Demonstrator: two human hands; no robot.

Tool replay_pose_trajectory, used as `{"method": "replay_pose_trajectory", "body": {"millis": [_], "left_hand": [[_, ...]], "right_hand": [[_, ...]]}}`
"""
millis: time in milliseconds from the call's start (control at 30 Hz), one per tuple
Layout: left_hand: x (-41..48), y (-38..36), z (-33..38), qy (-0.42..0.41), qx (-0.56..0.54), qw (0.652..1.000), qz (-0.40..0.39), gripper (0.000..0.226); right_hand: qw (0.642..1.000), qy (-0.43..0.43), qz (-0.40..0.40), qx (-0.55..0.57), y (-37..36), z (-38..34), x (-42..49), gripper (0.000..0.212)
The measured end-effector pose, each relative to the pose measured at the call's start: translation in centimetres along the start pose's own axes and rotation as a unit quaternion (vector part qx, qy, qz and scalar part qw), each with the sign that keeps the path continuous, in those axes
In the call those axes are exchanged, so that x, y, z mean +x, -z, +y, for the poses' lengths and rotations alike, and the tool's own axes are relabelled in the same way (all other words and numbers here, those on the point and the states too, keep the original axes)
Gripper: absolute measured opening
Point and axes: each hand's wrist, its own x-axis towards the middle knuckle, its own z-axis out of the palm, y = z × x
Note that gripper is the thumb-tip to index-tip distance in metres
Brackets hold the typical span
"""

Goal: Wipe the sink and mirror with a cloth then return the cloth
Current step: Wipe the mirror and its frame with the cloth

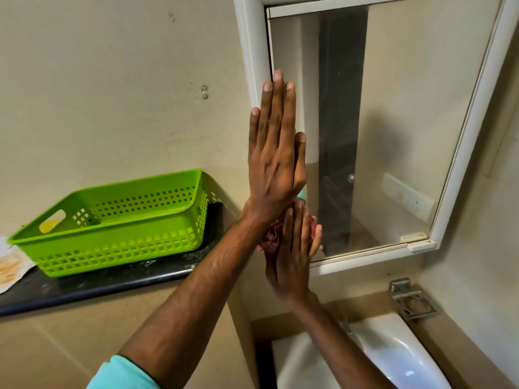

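Left hand (276,164) lies flat on mirror (393,122) edge, fingers straight and together; right hand (292,262) presses cloth (270,237) flat-fingered against glass

**Colours in the bathroom corner**

Lime green basket (126,248) with square-hole grid walls, yellow item (49,226) inside. Mottled pink-red cloth (271,237). White mirror frame (474,113), glossy white sink (393,355). Black speckled counter (112,284). Turquoise sleeve (123,374). Beige wall (98,94). White paper (11,265) with orange streaks. Silver holder (412,301).
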Motion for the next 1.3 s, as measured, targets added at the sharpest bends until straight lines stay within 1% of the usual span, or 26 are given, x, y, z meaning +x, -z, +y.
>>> {"method": "replay_pose_trajectory", "body": {"millis": [67, 167, 233, 367, 433, 533, 633, 700, 733, 833, 933, 1067, 1133, 1233, 1300], "left_hand": [[0.0, 0.0, 0.0, 0.000, -0.005, 1.000, -0.003, 0.057], [-0.1, -0.1, -0.2, 0.001, -0.002, 1.000, 0.004, 0.056], [-0.1, -0.2, -0.1, 0.002, 0.000, 1.000, 0.011, 0.056], [0.0, -0.1, 0.1, 0.001, -0.002, 1.000, 0.015, 0.055], [0.0, -0.1, 0.2, 0.002, -0.001, 1.000, 0.017, 0.054], [-0.3, -0.2, 0.2, -0.001, 0.000, 1.000, 0.017, 0.054], [-0.8, -0.4, 0.2, 0.003, 0.017, 1.000, 0.017, 0.054], [-1.0, -0.6, 0.2, 0.002, 0.023, 1.000, 0.020, 0.054], [-1.0, -0.6, 0.2, 0.002, 0.025, 0.999, 0.022, 0.053], [-0.9, -0.6, 0.3, 0.004, 0.030, 0.999, 0.022, 0.054], [-1.1, -0.6, 0.4, 0.004, 0.038, 0.999, 0.021, 0.053], [-1.2, -0.6, 0.5, 0.005, 0.043, 0.999, 0.019, 0.053], [-1.4, -0.5, 0.5, 0.001, 0.051, 0.999, 0.012, 0.054], [-2.2, -0.6, 0.7, -0.007, 0.067, 0.998, -0.001, 0.055], [-3.0, -0.8, 0.9, -0.008, 0.083, 0.996, -0.017, 0.056]], "right_hand": [[1.000, 0.009, 0.008, -0.014, 0.2, 0.0, 1.4, 0.073], [0.999, 0.046, 0.009, -0.014, 0.5, 0.8, 2.1, 0.073], [0.999, 0.051, -0.001, -0.010, 0.4, 1.9, 0.5, 0.075], [0.996, 0.062, -0.046, -0.040, 0.1, 4.7, -5.3, 0.088], [0.995, 0.067, -0.057, -0.042, 0.4, 4.9, -5.8, 0.089], [0.997, 0.058, -0.044, -0.033, 1.0, 3.6, -3.5, 0.088], [0.999, 0.042, -0.022, -0.017, 0.8, 2.6, -1.4, 0.080], [0.999, 0.027, -0.019, -0.007, 0.1, 2.7, -2.4, 0.075], [1.000, 0.020, -0.023, -0.007, -0.2, 3.0, -3.7, 0.076], [0.998, 0.024, -0.052, -0.037, -0.8, 4.7, -8.5, 0.092], [0.995, 0.021, -0.067, -0.068, -0.9, 5.5, -11.1, 0.107], [0.993, 0.018, -0.090, -0.077, -0.4, 5.7, -11.0, 0.111], [0.992, 0.014, -0.100, -0.070, 0.0, 5.7, -10.5, 0.108], [0.993, -0.014, -0.098, -0.056, 0.8, 5.2, -8.9, 0.091], [0.994, -0.033, -0.095, -0.052, 1.1, 5.2, -8.1, 0.086]]}}
